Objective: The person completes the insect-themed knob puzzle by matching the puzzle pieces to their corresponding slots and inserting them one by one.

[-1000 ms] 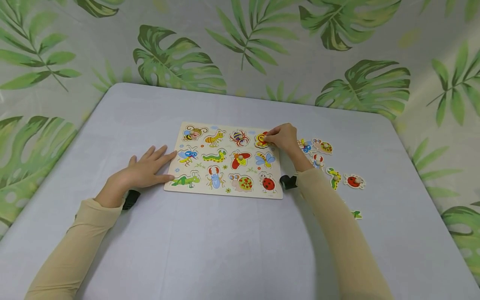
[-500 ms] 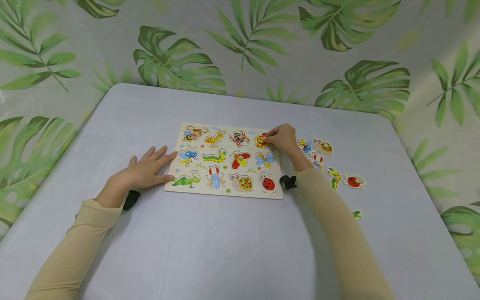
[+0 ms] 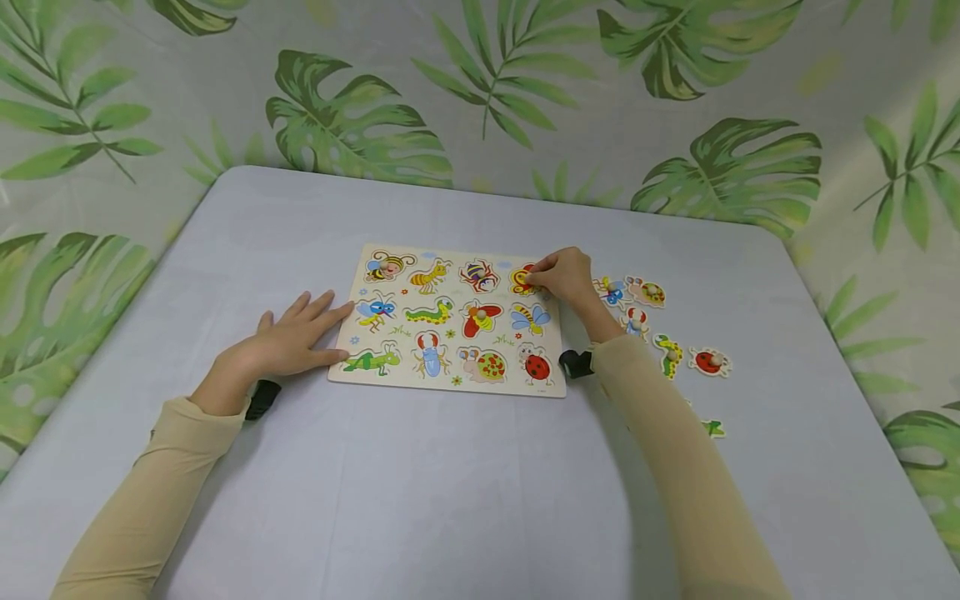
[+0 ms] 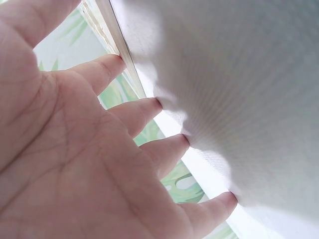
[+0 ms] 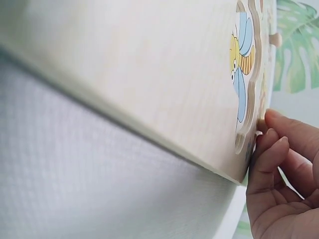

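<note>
Butterfly piece (image 3: 518, 282) sits under the right hand (image 3: 566, 277), its knob (image 5: 260, 126) pinched between fingertips (image 5: 273, 118); left hand (image 3: 296, 335) splayed.

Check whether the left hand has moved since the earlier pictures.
No, the left hand shows no visible shift against the table in the head view, nor against the puzzle board.

Pale table (image 3: 450, 500) with a puzzle board (image 3: 401, 380) and, beside it, loose knobbed pieces (image 3: 709, 362).
</note>
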Demonstrator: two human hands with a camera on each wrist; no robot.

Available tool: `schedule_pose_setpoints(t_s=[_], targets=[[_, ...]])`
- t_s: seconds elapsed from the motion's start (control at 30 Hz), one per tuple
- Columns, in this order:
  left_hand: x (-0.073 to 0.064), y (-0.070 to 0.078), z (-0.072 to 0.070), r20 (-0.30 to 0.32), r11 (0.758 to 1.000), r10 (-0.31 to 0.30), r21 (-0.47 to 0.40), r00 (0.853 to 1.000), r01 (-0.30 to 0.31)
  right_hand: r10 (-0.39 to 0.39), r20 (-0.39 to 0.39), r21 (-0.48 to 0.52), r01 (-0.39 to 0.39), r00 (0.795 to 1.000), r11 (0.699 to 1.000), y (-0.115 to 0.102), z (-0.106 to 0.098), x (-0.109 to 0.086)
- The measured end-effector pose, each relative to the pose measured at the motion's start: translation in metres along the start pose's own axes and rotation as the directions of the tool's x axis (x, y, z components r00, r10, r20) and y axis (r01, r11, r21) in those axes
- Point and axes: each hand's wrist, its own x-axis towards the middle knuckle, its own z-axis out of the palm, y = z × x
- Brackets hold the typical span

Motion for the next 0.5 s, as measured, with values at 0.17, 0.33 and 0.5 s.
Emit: schedule_pose_setpoints(t_s=[0.17, 0.33, 0.5], targets=[[-0.0008, 0.0017, -0.0005, 0.000, 1.000, -0.001, 0.002, 1.000, 0.001, 0.011, -0.003, 0.006, -0.011, 1.000, 1.000, 0.0001, 0.0004, 0.0005], [-0.0004, 0.0017, 0.0000, -0.001, 1.000, -0.001, 0.003, 1.000, 0.001, 0.023, -0.004, 0.001, -0.023, 1.000, 1.000, 0.0004, 0.0010, 0.0013], [-0.0003, 0.0012, 0.0000, -0.001, 1.000, -0.003, -0.001, 1.000, 0.003, 0.017, -0.003, 0.004, -0.017, 1.000, 1.000, -0.0004, -0.0002, 0.0001]])
